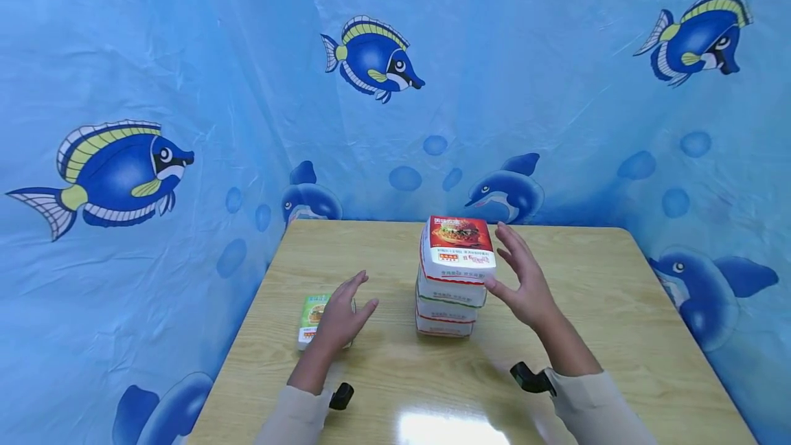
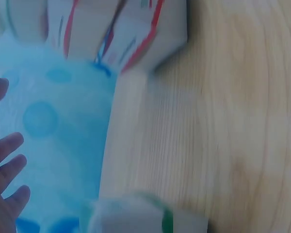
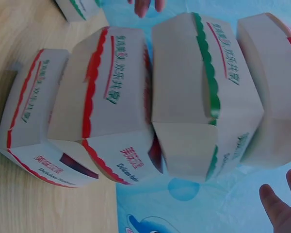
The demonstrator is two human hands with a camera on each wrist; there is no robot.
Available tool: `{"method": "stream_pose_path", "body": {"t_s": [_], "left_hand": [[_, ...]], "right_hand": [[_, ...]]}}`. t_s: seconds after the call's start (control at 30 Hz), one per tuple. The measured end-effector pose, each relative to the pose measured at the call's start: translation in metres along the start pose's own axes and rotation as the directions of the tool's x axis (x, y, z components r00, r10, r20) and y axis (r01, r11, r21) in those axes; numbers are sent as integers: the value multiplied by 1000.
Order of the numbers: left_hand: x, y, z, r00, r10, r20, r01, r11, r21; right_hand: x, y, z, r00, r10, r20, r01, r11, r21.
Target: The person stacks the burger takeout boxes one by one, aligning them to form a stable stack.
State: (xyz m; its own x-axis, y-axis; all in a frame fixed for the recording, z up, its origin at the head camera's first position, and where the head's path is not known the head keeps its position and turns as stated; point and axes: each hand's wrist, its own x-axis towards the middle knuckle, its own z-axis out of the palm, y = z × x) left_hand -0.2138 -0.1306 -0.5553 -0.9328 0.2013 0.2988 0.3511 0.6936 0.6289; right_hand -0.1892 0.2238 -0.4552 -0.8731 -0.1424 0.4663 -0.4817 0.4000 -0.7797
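In the head view, a stack of four burger boxes [image 1: 452, 290] stands on the wooden table [image 1: 587, 301], leaning slightly and unevenly aligned. The top box [image 1: 460, 253] has a red lid with a burger picture. The right hand [image 1: 528, 290] is at the stack's right side, thumb and fingers spread wide around nothing; its thumb tip is beside the top box's corner, and this view leaves contact unclear. The left hand [image 1: 340, 318], open with fingers extended and thumb apart, has hold of nothing and partly hides a green-lidded box [image 1: 312, 318] to the left of the stack. A blue sheet [image 1: 525, 88] printed with fish and dolphins surrounds the table.

In the left wrist view, which is blurred, the left hand's spread fingers show at the left edge, apart from the stack at the top and the green-edged box at the bottom.

In the right wrist view, the stack appears sideways: two red-edged boxes at the base, a green-edged one above, then the top box. The right hand's visible fingertips are clear of the cardboard.
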Motion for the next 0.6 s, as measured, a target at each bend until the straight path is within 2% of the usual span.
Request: {"method": "stream_pose_path", "body": {"t_s": [0.17, 0.37, 0.47, 0.6], "left_hand": [[-3, -28, -15, 998, -50, -30, 51, 999, 7], [-19, -61, -35, 991, -127, -31, 127, 992, 15], [-30, -76, -44, 981, -191, -10, 191, 981, 11], [-41, -92, -48, 957, -289, 12, 289, 957, -37]], "right_hand": [[-4, -26, 0, 1000, 19, -11, -19, 1000, 23], [-6, -26, 2, 1000, 8, -21, -7, 999, 34], [-6, -27, 2, 1000, -11, -18, 11, 999, 33], [-4, -28, 2, 999, -33, -21, 34, 999, 27]]}}
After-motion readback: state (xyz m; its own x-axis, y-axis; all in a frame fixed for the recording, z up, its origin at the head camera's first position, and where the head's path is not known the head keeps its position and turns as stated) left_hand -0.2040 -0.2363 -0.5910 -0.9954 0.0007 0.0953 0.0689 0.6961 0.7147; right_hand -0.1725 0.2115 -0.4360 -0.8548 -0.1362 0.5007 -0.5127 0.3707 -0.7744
